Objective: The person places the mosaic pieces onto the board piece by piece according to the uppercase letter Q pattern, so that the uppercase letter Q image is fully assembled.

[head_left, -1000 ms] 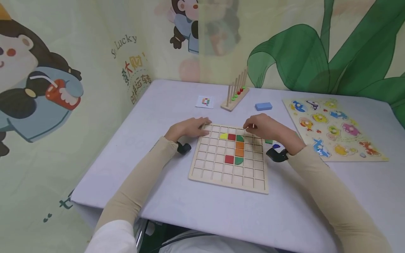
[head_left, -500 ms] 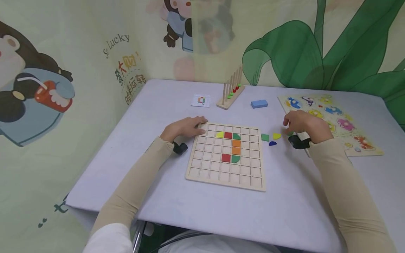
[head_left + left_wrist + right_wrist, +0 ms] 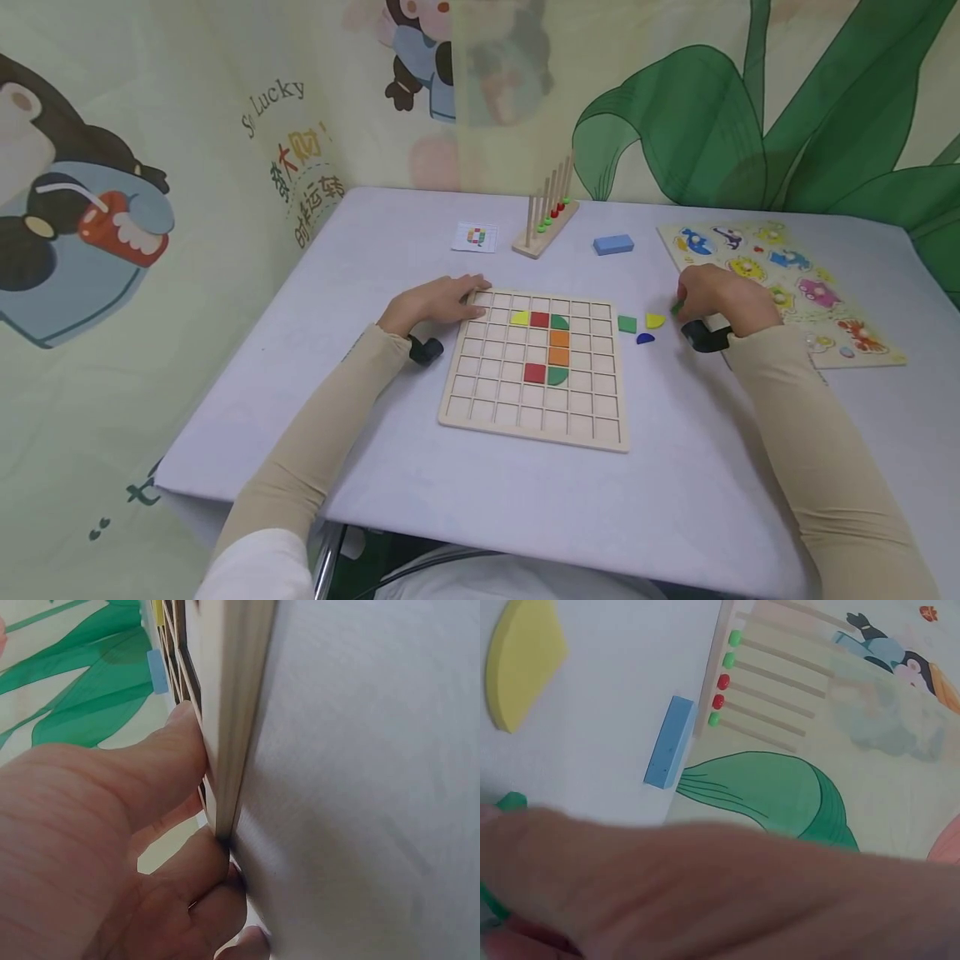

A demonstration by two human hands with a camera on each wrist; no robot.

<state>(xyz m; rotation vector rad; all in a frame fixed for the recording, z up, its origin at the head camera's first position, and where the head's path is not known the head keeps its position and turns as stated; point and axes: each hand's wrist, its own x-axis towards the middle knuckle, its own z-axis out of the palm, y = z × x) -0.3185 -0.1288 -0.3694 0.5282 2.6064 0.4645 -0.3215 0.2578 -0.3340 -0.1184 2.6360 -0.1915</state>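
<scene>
My left hand [image 3: 437, 300] holds the far-left corner of a wooden grid board [image 3: 506, 414]. In the left wrist view its thumb [image 3: 161, 769] lies over the rim, with the other fingers bent against the edge. Over the near-left side of the picture puzzle, my right hand [image 3: 726, 296] pinches a small green piece [image 3: 677, 307], mostly covered by the fingers. Set in the grid are a yellow piece [image 3: 520, 317], red squares [image 3: 539, 319], orange squares [image 3: 558, 338] and green quarter circles [image 3: 557, 377].
Right of the board lie a green square [image 3: 627, 324], a yellow quarter circle [image 3: 655, 321] and a dark blue piece [image 3: 645, 339]. Farther back are a pattern card [image 3: 474, 237], a peg rack [image 3: 546, 231] with beads and a blue block [image 3: 612, 244]. The animal puzzle [image 3: 862, 357] lies at right.
My right hand has moved from the board's far edge rightward to the loose pieces and now pinches a green one. My left hand stays at the board's corner.
</scene>
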